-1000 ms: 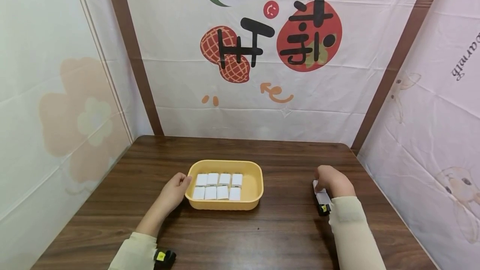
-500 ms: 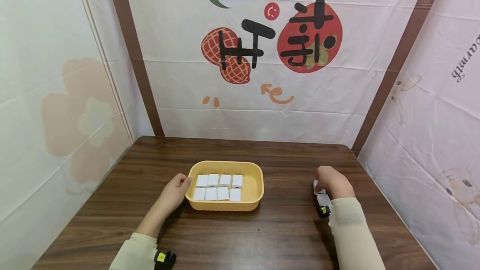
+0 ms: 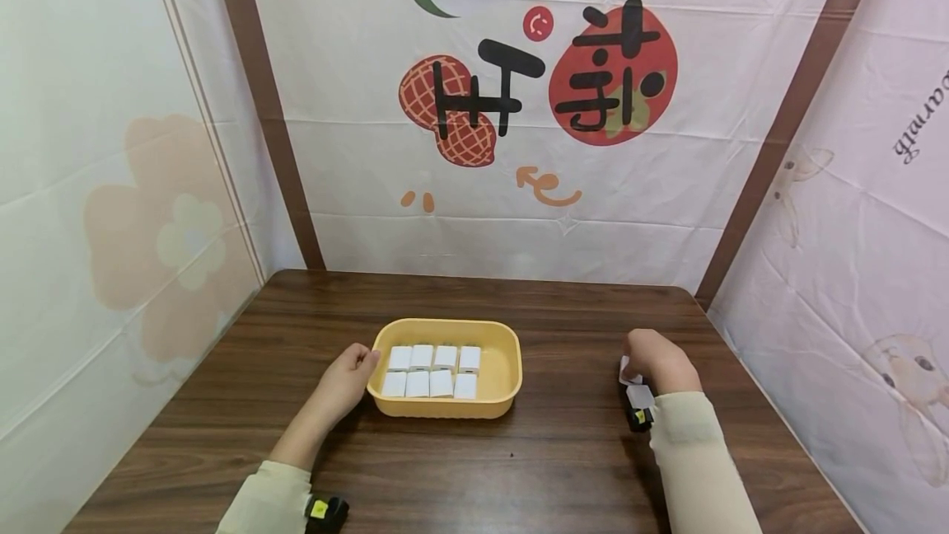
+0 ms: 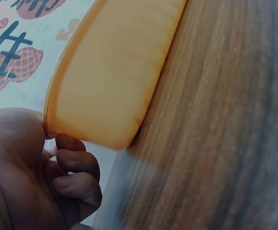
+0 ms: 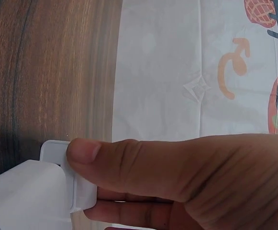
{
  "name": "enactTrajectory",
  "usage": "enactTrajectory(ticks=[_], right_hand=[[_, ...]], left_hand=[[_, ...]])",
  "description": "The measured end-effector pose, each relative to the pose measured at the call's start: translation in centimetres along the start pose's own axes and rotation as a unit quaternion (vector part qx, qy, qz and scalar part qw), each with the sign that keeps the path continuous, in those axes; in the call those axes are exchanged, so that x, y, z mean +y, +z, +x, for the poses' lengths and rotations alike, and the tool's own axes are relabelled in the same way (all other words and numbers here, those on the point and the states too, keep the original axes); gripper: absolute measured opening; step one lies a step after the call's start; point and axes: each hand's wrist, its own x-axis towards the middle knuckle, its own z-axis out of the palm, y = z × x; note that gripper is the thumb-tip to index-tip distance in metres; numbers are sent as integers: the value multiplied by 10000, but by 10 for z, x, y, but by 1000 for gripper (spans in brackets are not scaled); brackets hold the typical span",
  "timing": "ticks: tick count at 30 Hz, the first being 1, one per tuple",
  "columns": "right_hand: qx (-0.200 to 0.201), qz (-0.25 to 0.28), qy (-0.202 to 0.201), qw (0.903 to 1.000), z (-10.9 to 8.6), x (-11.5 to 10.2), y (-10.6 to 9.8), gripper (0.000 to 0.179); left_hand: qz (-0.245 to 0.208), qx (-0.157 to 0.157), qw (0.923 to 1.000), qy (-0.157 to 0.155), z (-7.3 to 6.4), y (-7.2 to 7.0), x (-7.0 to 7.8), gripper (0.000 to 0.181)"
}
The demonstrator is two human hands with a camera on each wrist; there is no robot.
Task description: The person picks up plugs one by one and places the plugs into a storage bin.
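A yellow plastic basket [image 3: 498, 369] sits on the table, holding several white blocks [image 3: 441, 383] in two rows; small dark slots and prong-like bits make them look like charger adapters. My left hand [image 3: 344, 377] pinches the basket's left rim, its fingers curled outside the wall in the left wrist view. At the right of the table, my right hand [image 3: 661, 359] grips a white charger adapter [image 5: 83, 194], thumb on one face and fingers behind. A second white adapter-like block [image 3: 640, 396] lies close to it, nearer the wrist; in the right wrist view this white block [image 5: 31, 194] partly overlaps the held one.
The brown wood-grain table [image 3: 474, 468] carries everything. Printed white curtains [image 3: 474, 229] stand behind it and on both sides. Black wrist cameras [image 3: 326, 511] are strapped at the sleeves. The basket's right end shows bare floor beside the blocks.
Over the last second the right fingers and the gripped adapter shift very slightly, and the neighbouring white block shows more apart from it. The left hand and basket hold still.
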Motion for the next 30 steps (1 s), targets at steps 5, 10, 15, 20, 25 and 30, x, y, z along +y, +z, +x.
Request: enactTrajectory(ticks=[5,10,15,20,25,30], right_hand=[[16,-52,-17,10000,-2,-1,-2,17],[5,-55,-12,10000,-2,-1,-1,17],[29,-32,-2,10000,-1,0,0,16],[-6,125,-2,9999,3,3,3,15],[-53,304,-97,9995,6,6,5,15],[0,384,-240,9990,6,6,4,14]], left_hand=[[25,9,10000,-14,0,0,1,33],[0,-18,10000,-63,-1,0,2,33],[4,-9,10000,-56,-1,0,2,33],[53,31,10000,-25,-1,0,2,33],[32,14,10000,-28,-1,0,2,33],[42,18,10000,-44,-1,0,2,33]])
